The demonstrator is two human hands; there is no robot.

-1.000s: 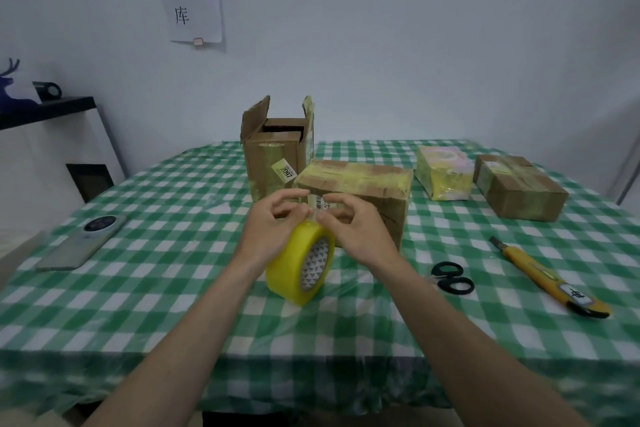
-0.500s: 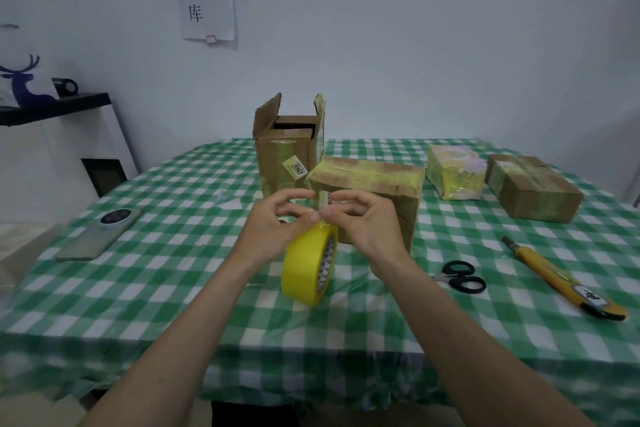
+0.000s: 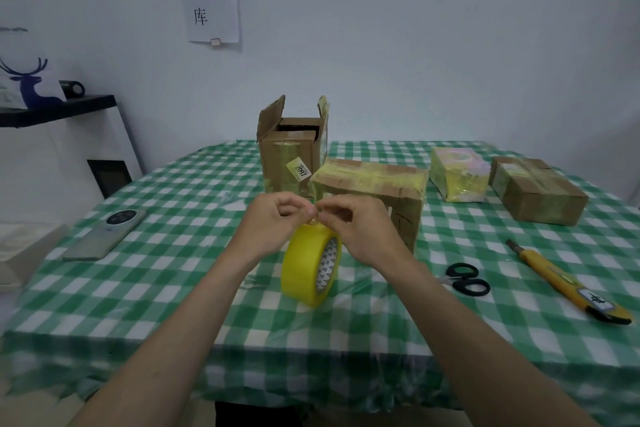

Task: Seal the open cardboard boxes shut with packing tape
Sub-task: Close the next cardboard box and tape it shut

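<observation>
A yellow packing tape roll hangs on edge above the checked table, in front of me. My left hand and my right hand both pinch at the roll's top, fingertips meeting there. Behind them an open cardboard box stands upright with two flaps raised. A flat box wrapped in yellowish tape lies just right of it, partly hidden by my right hand.
Black scissors and a yellow utility knife lie on the right. A small yellow-wrapped box and a taped brown box sit at back right. A phone lies at the left. A dark shelf stands beyond the table's left side.
The fingertips of both hands have drawn closer together at the roll's top. The roll stays in about the same place; my head has shifted slightly.
</observation>
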